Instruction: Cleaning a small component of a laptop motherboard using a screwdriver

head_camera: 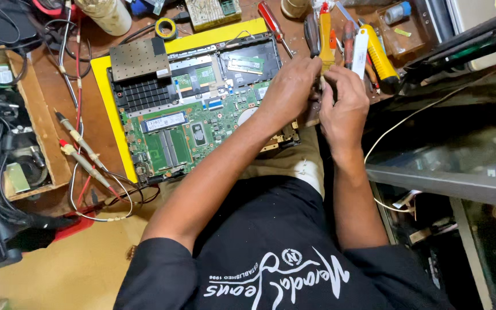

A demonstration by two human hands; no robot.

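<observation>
Both hands, left [290,86] and right [345,100], curled together, pinching a yellow-handled tool [325,40] above the laptop motherboard [196,129].

A brown wooden bench [96,129] carries an opened laptop [196,109] lying on a yellow mat [107,97]. Left of the laptop lie two multimeter probes [78,149] with red and black leads. Behind it sits a roll of yellow tape [166,27]. To its right lie screwdrivers [274,26] and a yellow-handled cutter [381,60].

Small dark part [318,92] pinched between both hands, details hidden
</observation>
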